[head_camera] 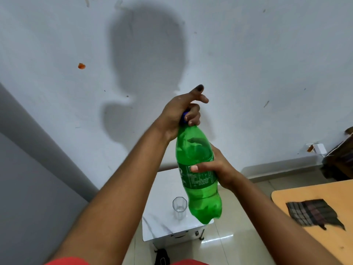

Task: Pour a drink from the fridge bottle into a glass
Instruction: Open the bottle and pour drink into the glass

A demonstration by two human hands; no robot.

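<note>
Green plastic bottle (198, 169), translucent and ribbed toward its lobed base, is held upright in the air in front of a pale, scuffed wall (248, 64), tilted slightly so its base leans toward the camera's right. A darker green printed label wraps its middle. The person's right hand (215, 169) grips the bottle at the label, thumb pressed flat across the front and the other fingers curled round the far side. The left hand (183, 113) is closed over the top, fingers bent around the blue cap (184, 117), of which only a sliver shows; the index finger and one more stick out loosely above the grip.

Below and behind the bottle stands a clear drinking glass (180, 206) with a faceted, many-sided rim and thick base. It sits upright on a small white table (162, 217) with a glossy, marble-veined top, just left of the bottle's base as seen from the head camera. To the right is the rounded corner of a light wooden tabletop (305, 199), on which lies a dark checked cloth (313, 213), crumpled at its edges. Shiny cream tiles cover the floor (238, 236).
</note>
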